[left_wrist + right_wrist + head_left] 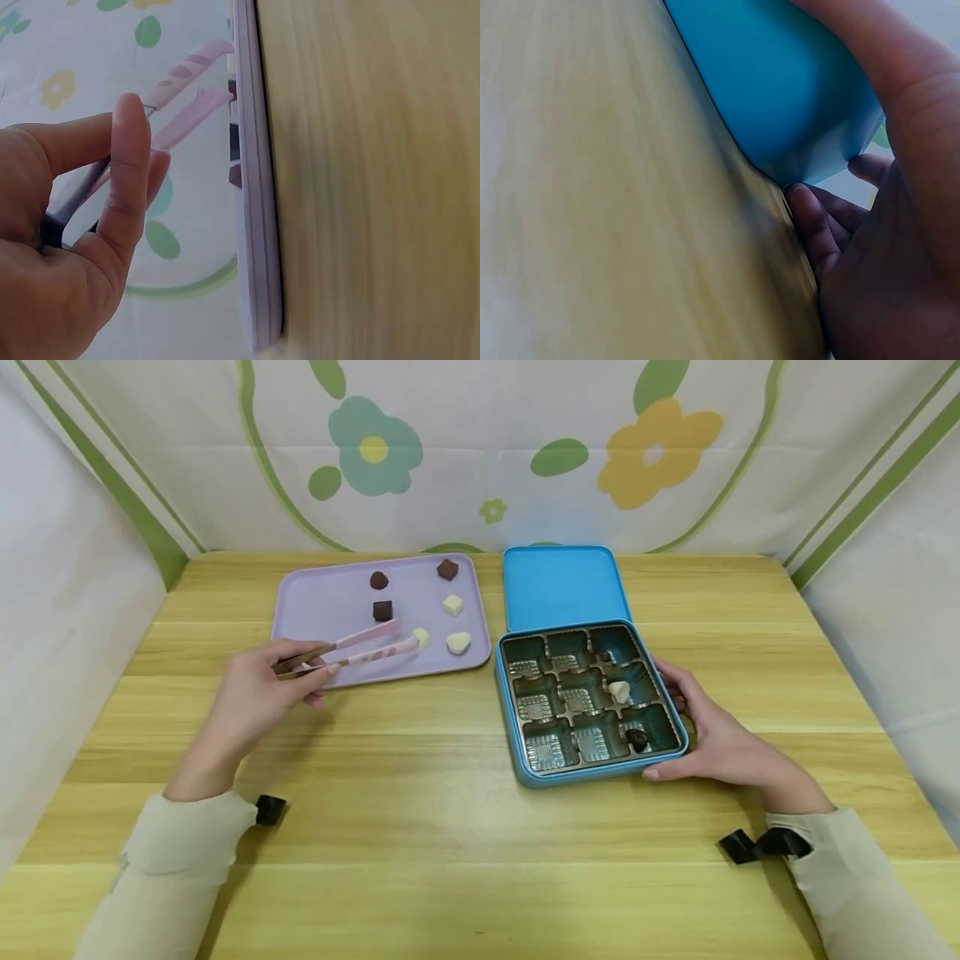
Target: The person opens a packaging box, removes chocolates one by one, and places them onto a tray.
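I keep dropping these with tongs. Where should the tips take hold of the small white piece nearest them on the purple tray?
Probably across the white piece's narrow middle, tongs coming from its left; they already point that way and that side is free.

Light: bright, soft, even | Shadows: faint, under the arms on the table (465, 827) | Glare: none | Head view: sharp, edges bend a bit | Wrist views: blurry wood, right hand (885, 255) dark and too close

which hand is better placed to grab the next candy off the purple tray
Left. The left hand already holds the pink tongs, tips over the purple tray; the right hand grips the blue tin.
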### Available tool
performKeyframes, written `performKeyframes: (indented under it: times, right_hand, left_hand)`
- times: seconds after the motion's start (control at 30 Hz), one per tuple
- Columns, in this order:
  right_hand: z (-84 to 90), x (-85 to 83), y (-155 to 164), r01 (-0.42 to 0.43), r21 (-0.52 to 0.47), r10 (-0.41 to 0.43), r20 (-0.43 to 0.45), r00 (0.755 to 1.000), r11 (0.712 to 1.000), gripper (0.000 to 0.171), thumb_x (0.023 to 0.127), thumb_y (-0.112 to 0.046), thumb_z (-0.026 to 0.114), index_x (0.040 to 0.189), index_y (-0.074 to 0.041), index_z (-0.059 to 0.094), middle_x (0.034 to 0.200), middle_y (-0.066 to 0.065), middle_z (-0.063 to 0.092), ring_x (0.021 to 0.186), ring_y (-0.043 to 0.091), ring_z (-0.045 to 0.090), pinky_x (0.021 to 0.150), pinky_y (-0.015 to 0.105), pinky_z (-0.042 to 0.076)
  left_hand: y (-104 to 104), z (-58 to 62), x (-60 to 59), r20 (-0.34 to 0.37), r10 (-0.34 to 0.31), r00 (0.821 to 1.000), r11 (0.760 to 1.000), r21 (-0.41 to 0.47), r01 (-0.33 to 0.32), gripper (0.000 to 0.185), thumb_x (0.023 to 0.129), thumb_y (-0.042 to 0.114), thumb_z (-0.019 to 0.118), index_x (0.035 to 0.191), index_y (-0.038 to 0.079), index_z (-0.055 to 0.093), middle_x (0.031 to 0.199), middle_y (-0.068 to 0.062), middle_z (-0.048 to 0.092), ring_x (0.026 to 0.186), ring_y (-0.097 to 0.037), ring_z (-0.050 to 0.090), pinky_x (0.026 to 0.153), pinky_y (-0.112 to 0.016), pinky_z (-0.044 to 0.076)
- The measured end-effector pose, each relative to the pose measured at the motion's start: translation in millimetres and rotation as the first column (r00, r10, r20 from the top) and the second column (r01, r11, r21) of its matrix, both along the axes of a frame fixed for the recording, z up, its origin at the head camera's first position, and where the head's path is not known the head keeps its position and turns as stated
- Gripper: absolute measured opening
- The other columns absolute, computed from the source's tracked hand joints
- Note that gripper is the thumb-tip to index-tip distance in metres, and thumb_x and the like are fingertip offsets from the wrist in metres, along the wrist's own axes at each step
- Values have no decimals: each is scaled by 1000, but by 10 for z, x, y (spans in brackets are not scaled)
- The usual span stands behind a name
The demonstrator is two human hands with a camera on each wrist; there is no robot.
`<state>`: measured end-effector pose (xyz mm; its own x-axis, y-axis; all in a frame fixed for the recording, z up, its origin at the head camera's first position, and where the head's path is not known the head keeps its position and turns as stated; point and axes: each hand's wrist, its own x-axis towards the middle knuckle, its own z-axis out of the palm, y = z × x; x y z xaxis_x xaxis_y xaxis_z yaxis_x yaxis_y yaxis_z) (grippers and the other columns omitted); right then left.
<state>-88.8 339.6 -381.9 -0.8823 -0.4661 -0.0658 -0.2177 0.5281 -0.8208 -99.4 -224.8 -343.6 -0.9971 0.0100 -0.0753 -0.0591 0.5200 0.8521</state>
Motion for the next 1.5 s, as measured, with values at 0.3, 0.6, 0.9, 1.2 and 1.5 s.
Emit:
performKeyframes:
  times: [0.3, 0.6, 0.9, 1.2, 1.5]
  right_hand:
    - [-19, 17, -20, 4, -5, -4, -2, 1000, 1000, 146, 65, -3, 103, 174, -34, 11, 158, 4, 37, 126, 8, 45, 96, 10, 38]
    - [-14, 20, -33, 10, -6, -10, 0, 1000, 1000, 147, 65, -4, 104, 173, -34, 10, 159, 4, 37, 126, 9, 45, 96, 10, 39]
    - [-15, 37, 3, 24, -5, -24, 7, 1000, 1000, 146, 65, -2, 103, 173, -35, 11, 159, 3, 37, 126, 8, 46, 96, 9, 39]
    - [-44, 13, -3, 13, -11, -12, 16, 1000, 1000, 147, 65, -3, 103, 173, -35, 10, 161, 5, 36, 127, 8, 46, 97, 9, 40]
    - [-6, -18, -2, 0, -6, 0, 6, 1000, 1000, 147, 65, -3, 103, 174, -34, 9, 161, 5, 36, 127, 8, 46, 96, 10, 40]
  left_hand:
    - [253, -43, -96, -55, -76, 996, 996, -39, 74, 39, 100, 11, 78, 134, -7, 70, 102, -20, 71, 60, -6, 70, 59, -25, 62]
    - [90, -11, 9, -95, -63, 994, 993, -102, 53, 34, 101, 9, 77, 130, -8, 72, 96, -18, 70, 59, -5, 71, 57, -25, 62]
    - [-126, -30, 50, -17, -11, 1000, 998, -66, 10, 37, 102, 12, 76, 133, -7, 71, 89, 1, 69, 62, -6, 73, 62, -27, 65]
    - [-118, -17, 76, 12, 26, 1000, 999, -38, -26, 42, 102, 18, 78, 137, -4, 70, 89, 11, 71, 63, -8, 75, 64, -27, 65]
    - [-93, 51, 98, 4, 27, 1000, 1000, -10, -27, 43, 101, 19, 79, 138, -1, 70, 91, 17, 71, 62, -8, 75, 65, -24, 64]
